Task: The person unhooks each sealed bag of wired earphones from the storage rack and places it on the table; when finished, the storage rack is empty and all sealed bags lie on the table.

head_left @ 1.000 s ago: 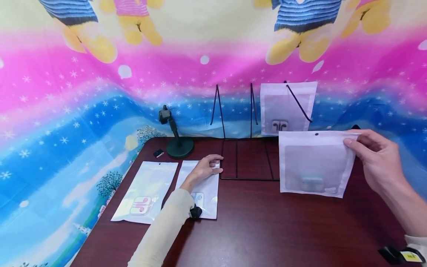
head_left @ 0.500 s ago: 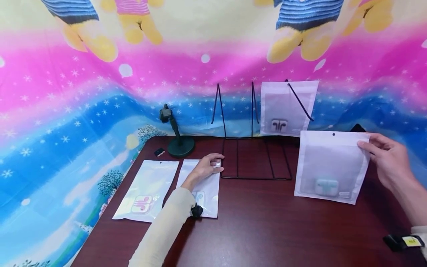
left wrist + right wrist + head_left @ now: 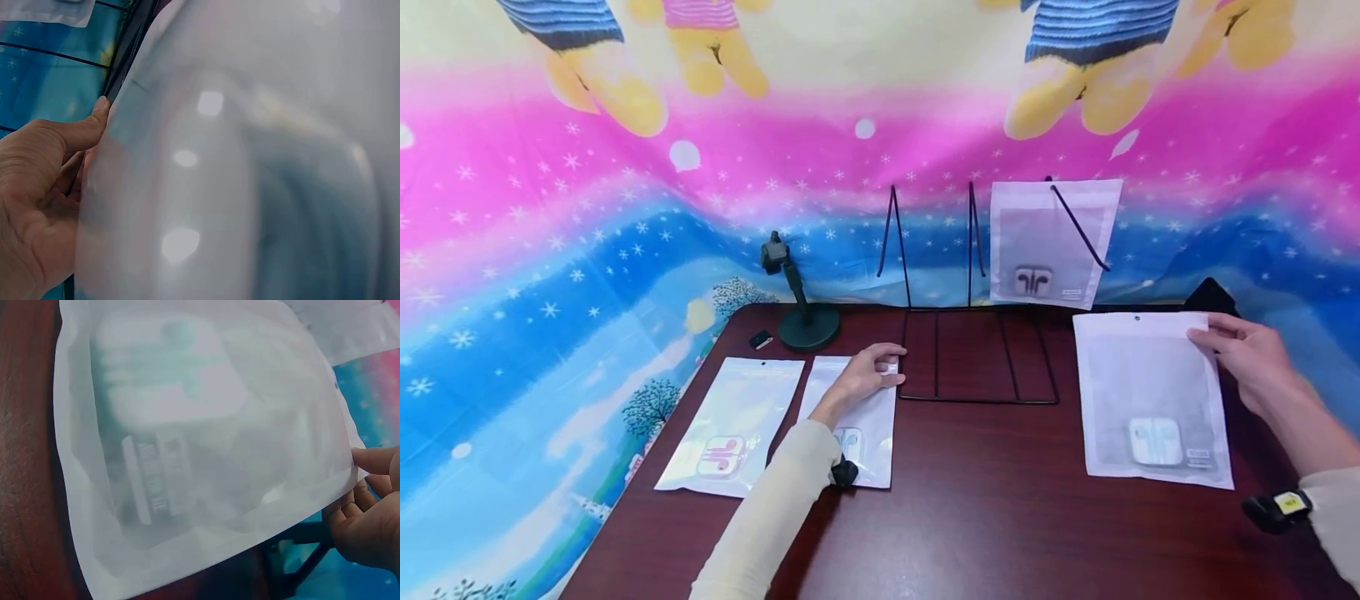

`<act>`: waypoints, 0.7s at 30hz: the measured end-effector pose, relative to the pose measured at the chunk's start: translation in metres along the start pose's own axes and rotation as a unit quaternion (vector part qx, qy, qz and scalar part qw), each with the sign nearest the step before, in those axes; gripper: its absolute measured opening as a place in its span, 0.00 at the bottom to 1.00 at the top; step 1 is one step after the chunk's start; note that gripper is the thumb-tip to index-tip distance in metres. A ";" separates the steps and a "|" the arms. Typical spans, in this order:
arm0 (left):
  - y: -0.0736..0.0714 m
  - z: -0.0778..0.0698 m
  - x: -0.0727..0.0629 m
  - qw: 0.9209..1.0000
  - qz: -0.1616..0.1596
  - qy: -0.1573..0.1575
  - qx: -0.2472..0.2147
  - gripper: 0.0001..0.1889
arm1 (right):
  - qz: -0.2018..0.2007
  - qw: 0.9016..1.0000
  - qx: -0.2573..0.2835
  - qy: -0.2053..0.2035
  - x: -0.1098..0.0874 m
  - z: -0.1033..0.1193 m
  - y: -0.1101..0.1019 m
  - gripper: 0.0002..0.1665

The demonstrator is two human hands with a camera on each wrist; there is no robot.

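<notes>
My right hand (image 3: 1255,354) pinches the top right corner of a white zip bag (image 3: 1150,375). A pale earphone case (image 3: 1155,442) shows through its lower part; the right wrist view gives thumb and fingers on the bag's edge (image 3: 359,462). My left hand (image 3: 863,377) grips the left side bar of a black wire display rack (image 3: 936,358), above a flat zip bag (image 3: 872,458) on the table. In the left wrist view that bag largely fills the picture, blurred. Another zip bag (image 3: 1056,233), with dark earphones inside, hangs on the rack's right hook.
A zip bag with pink earphones (image 3: 722,457) lies at the table's left. Behind it stand a dark green stand (image 3: 808,325) and a small black item (image 3: 761,340). Two upright hooks (image 3: 972,242) rise from the rack. A printed cloth (image 3: 625,183) hangs behind the table (image 3: 985,517).
My right hand has carried its bag rightward, away from the rack, then slightly lower. The bag now faces me more fully. My left hand stays in place.
</notes>
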State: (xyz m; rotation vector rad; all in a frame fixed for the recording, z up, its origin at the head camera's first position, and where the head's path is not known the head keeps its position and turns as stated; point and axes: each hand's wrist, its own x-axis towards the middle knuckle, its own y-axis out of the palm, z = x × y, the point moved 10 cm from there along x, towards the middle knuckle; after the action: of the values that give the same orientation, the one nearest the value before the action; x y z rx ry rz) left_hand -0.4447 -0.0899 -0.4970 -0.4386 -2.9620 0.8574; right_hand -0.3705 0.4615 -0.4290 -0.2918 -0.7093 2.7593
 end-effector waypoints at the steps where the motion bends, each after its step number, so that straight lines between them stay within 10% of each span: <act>1: 0.000 0.000 0.000 1.000 0.000 -0.001 0.000 0.26 | -0.002 1.000 -0.015 -0.002 0.003 -0.003 0.002 0.52; 21: 0.000 -0.004 -0.003 1.000 0.001 0.007 0.012 0.26 | 0.026 0.996 -0.085 -0.034 0.023 -0.032 0.045 0.44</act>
State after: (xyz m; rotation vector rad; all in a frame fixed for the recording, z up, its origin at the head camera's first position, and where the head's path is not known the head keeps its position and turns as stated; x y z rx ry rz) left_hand -0.4413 -0.0890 -0.4934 -0.4436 -2.9355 0.8849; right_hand -0.3933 0.4448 -0.4819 -0.2551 -0.9687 2.7728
